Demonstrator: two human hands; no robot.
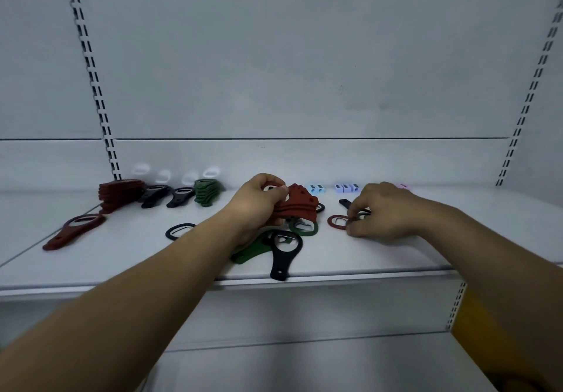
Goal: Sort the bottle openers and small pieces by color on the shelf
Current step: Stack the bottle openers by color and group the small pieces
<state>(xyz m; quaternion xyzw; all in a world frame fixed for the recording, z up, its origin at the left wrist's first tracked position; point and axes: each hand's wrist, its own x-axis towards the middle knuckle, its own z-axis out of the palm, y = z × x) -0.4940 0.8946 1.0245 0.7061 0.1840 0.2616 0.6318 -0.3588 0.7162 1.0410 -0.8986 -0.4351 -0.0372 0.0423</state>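
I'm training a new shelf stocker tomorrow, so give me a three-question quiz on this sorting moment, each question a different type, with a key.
1. True or false: the left hand grips a stack of red bottle openers.
2. Multiple choice: which lies nearest the front edge of the shelf? A) a black bottle opener B) a white bottle opener C) a yellow bottle opener
3. Short answer: at the back, what colour is the stack just right of the two black openers?

Key: 1 true; 2 A; 3 green.
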